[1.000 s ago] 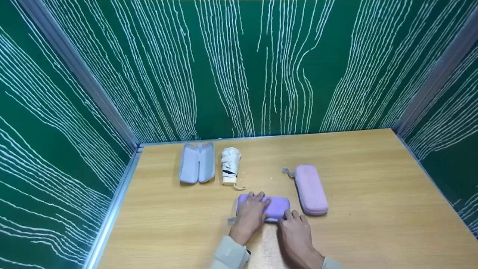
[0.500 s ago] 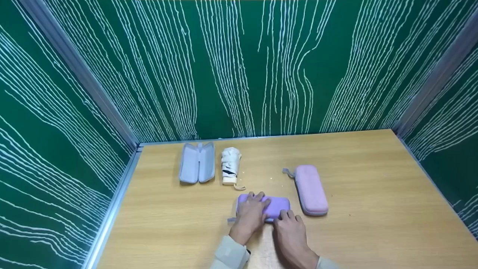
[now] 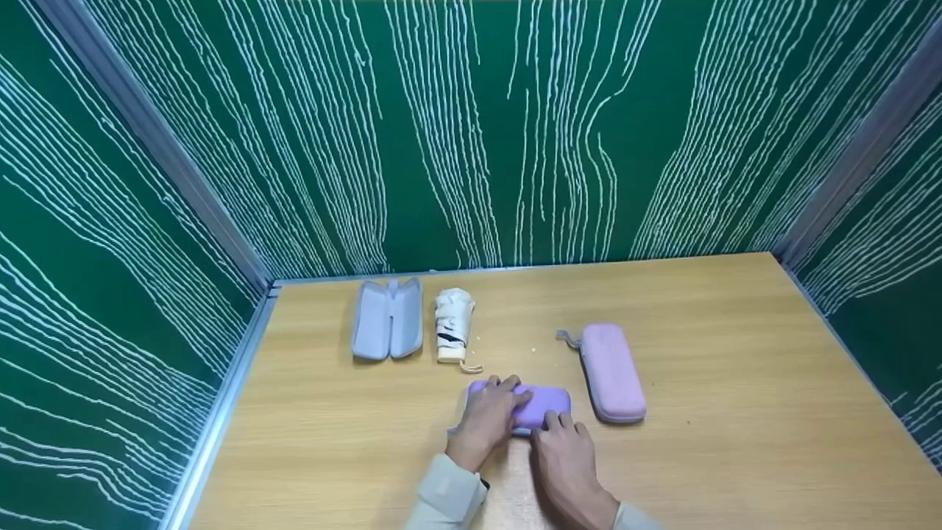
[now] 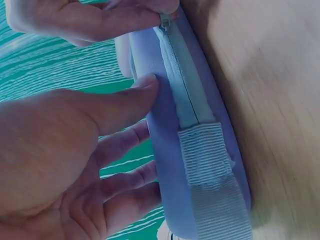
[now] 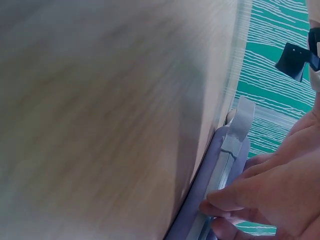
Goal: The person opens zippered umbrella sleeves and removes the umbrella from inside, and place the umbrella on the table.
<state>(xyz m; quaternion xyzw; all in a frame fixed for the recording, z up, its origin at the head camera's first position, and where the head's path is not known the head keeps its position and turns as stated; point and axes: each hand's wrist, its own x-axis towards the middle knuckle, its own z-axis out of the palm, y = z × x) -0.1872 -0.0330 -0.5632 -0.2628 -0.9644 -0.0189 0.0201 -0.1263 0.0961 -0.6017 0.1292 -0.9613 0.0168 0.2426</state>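
A purple zippered hard case [image 3: 541,405] lies on the table near its front, its zipper side facing the person. My left hand [image 3: 487,416] holds its left part, fingers spread over the top and thumb on the near upper edge. At the front seam my right hand [image 3: 567,449] pinches the zipper pull [image 4: 165,21], which is mostly covered by the fingertips in the right wrist view. In the left wrist view the zipper [image 4: 182,80] looks closed from the pull to the grey fabric tab [image 4: 206,155] at the case's left end.
A pink zippered case [image 3: 613,372] lies to the right on the wooden table [image 3: 736,442]. Farther back on the left are an open grey case [image 3: 388,320] and a folded white umbrella [image 3: 454,324] with a wrist loop. Green white-lined panels [image 3: 552,132] enclose the table.
My right hand has slid leftward along the front seam of the purple case with the zipper pull. The left hand stays in nearly the same place on the case.
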